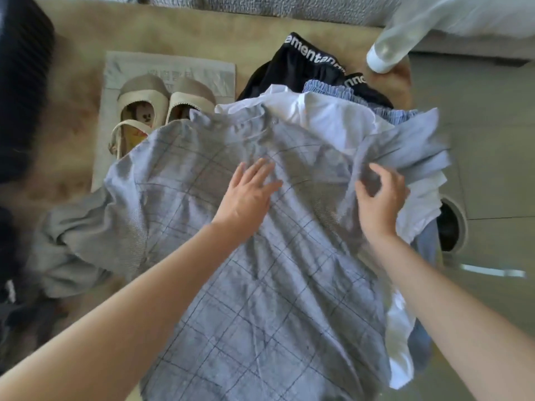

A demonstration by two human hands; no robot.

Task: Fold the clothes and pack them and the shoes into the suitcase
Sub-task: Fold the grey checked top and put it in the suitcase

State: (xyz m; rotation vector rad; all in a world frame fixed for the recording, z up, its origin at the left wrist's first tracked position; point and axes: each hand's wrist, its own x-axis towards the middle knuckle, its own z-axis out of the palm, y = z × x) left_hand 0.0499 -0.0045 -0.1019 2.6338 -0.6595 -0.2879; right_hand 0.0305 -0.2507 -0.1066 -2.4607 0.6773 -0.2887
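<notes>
A grey-blue checked shirt (260,285) lies spread over a pile of clothes on a tan rug. My left hand (249,195) rests flat on its upper middle with straight fingers. My right hand (382,195) grips the shirt's right sleeve (411,151), lifted and blurred. Under the shirt lie a white garment (327,117), a blue-striped ruffled piece (327,88) and black shorts (292,65) with a lettered waistband. A pair of beige shoes (162,102) stands on newspaper at the upper left. A dark ribbed suitcase (20,82) fills the left edge.
A white sleeve (405,39) hangs down from a grey sofa (260,7) at the top right. The tan rug (75,91) ends at a grey tiled floor (492,169) on the right, where a round dark opening (451,224) shows. Dark items lie at the lower left.
</notes>
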